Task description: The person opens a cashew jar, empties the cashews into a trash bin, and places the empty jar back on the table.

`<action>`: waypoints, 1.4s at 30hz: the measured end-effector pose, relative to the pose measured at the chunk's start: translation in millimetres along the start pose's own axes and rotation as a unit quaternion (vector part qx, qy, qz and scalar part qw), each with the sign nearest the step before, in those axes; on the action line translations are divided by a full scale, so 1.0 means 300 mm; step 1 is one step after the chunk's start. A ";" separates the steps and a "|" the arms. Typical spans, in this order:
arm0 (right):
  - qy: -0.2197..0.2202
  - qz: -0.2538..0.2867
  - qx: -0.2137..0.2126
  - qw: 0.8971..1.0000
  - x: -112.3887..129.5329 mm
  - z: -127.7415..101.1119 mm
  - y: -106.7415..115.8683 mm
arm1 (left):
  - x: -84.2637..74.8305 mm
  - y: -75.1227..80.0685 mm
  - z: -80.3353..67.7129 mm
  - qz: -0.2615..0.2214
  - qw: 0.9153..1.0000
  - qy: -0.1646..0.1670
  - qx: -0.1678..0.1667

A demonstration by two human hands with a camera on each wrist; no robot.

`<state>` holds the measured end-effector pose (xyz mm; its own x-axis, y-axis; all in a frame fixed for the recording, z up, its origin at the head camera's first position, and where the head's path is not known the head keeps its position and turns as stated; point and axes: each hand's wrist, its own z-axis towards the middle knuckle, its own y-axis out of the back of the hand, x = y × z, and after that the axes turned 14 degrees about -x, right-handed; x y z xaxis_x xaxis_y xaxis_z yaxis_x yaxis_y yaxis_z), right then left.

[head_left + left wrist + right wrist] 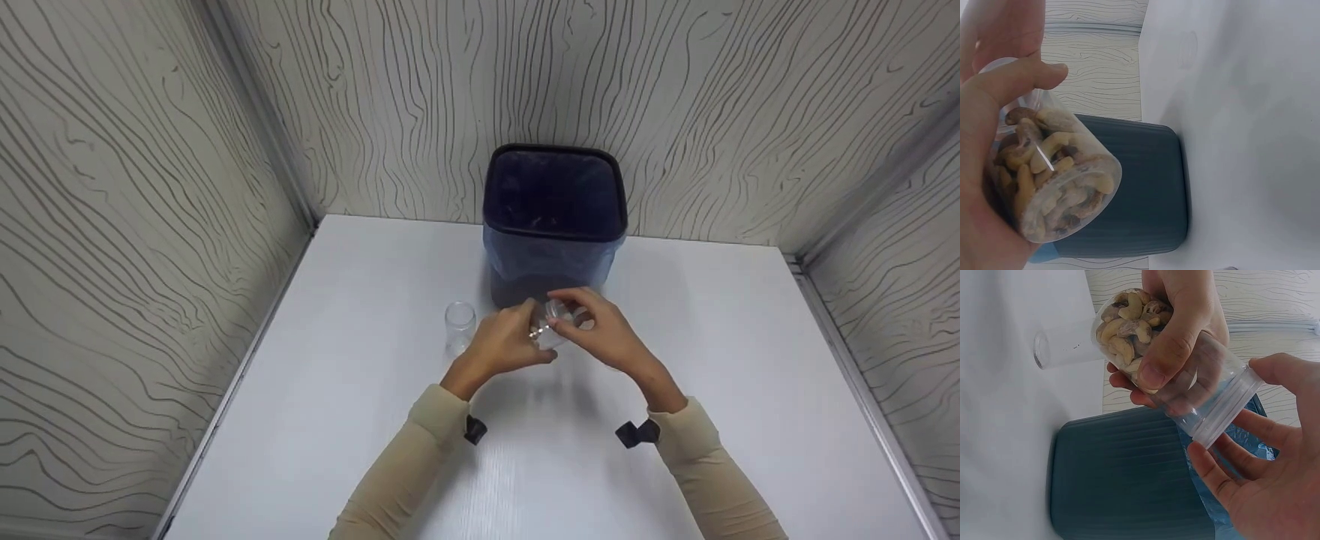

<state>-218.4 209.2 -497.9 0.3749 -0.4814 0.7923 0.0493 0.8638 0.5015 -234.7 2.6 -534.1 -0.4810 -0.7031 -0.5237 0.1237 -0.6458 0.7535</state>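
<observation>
While the left hand [1185, 332] grips the nut jar [1174, 377] before the bin [553, 217], the right hand [1264, 467] pinches its still-seated cap [1230, 410], so nothing is emptied yet.

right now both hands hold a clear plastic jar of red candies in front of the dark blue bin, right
Not quite: the clear plastic jar holds cashew nuts, not red candies, as both wrist views show. The left hand and right hand do hold it in front of the dark blue bin.

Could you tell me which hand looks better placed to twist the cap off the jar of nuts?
Probably the right hand: its fingers sit at the capped end of the jar, while the left hand grips the body.
</observation>
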 end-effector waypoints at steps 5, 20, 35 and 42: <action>0.004 0.010 0.008 1.000 -0.005 0.001 0.004 | 0.000 0.001 0.000 -0.001 1.000 0.003 0.001; 0.021 0.033 0.023 0.999 -0.010 0.000 0.010 | 0.003 0.001 -0.003 0.001 1.000 -0.001 -0.002; 0.045 0.052 0.034 0.997 -0.015 -0.001 0.013 | 0.006 0.006 -0.004 -0.002 1.000 -0.001 -0.003; 0.053 0.055 0.040 0.996 -0.016 -0.001 0.013 | 0.007 0.009 -0.004 -0.007 1.000 0.005 0.003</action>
<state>-219.8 214.8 -499.9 0.4699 -0.3623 0.8050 -0.0695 0.8939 0.4428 -234.5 -0.9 -533.7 -0.4737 -0.6967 -0.5387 0.1116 -0.6542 0.7480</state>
